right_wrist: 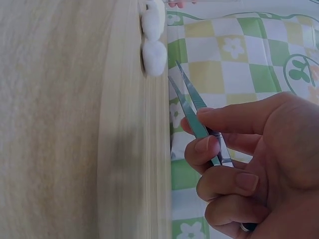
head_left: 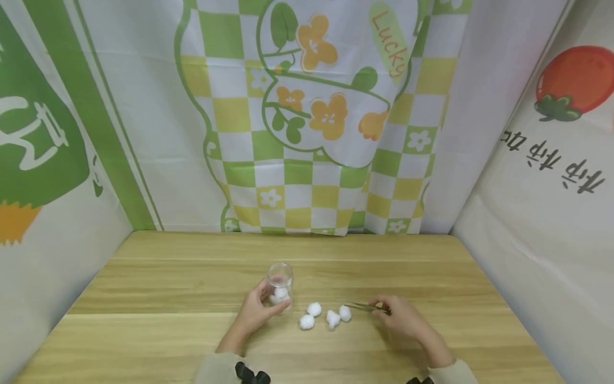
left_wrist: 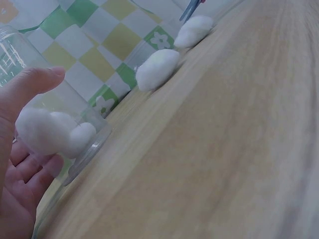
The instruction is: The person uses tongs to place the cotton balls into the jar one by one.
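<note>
My left hand holds a clear jar, thumb on the near side and fingers around the far side. Inside, white cotton balls lie at the bottom of the upright jar. Between thumb and fingers, my right hand pinches metal tweezers. Their tips are parted with nothing between them, close to the rightmost cotton ball. A second cotton ball sits against that one, and two more, one of them a round cotton ball, lie nearer the jar.
The wooden table reaches back to a hanging checked cloth in green, yellow and white. Printed sheets flank it, the right one bearing a red tomato picture.
</note>
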{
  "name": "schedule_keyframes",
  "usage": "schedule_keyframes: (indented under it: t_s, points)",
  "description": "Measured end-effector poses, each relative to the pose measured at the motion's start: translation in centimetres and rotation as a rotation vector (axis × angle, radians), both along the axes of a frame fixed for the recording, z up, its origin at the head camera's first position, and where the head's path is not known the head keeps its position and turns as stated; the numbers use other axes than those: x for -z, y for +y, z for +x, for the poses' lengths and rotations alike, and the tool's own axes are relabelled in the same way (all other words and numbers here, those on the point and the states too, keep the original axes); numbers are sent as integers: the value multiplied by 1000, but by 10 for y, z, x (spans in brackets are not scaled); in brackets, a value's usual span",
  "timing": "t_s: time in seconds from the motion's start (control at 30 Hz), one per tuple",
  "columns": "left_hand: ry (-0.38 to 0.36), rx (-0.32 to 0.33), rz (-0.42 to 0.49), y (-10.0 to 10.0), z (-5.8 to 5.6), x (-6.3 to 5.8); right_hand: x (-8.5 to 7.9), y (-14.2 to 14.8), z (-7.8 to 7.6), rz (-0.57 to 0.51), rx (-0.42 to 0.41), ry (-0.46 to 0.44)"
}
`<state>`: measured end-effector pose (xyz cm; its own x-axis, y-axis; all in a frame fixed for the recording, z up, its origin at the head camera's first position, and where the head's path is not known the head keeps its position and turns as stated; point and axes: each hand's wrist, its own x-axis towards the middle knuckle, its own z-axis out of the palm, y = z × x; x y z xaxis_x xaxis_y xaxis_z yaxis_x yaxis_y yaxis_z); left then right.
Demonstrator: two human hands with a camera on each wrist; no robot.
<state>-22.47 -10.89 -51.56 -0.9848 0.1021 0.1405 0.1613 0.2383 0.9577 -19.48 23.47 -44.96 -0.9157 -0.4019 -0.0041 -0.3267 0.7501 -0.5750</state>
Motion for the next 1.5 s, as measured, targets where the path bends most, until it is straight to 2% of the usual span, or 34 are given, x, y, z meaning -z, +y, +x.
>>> schedule_keyframes:
  t_s: [0.33,1.17,1.5]
  points:
    - [2,-9,1,1,1,-2,0,1,1,27,0,8]
    - [10,11,-24,0,1,-3,1,-8,3,54,35,-61]
    - [-1,15,2,0,2,-5,3,-11,2,83,51,-50]
